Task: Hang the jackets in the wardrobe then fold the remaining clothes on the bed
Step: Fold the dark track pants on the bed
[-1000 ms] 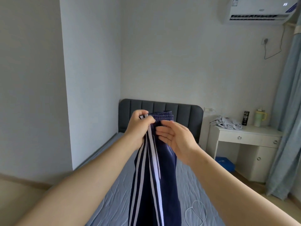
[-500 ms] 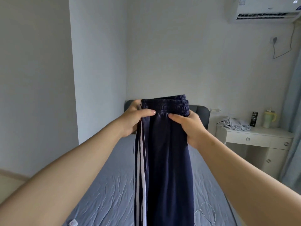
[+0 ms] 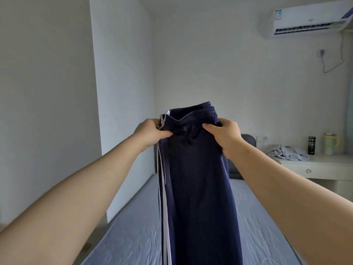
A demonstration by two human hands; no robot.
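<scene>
Navy track trousers [image 3: 198,178] with white side stripes hang upright in front of me, above the bed [image 3: 137,234]. My left hand [image 3: 150,133] grips the left end of the elastic waistband, by the stripes. My right hand [image 3: 225,135] grips the right end of the same waistband. The legs drop straight down and run out of the frame at the bottom. The fabric hides most of the grey headboard [image 3: 248,142].
A white wall column [image 3: 122,92] borders the bed on the left. To the right stands a white desk [image 3: 317,169] with a crumpled grey garment [image 3: 288,153], a dark can [image 3: 311,145] and a pale jug [image 3: 330,143]. An air conditioner [image 3: 309,20] hangs high on the wall.
My hands have moved apart and upward, spreading the bunched waistband wide. My right hand went from touching it to gripping its right end. The view has tilted up.
</scene>
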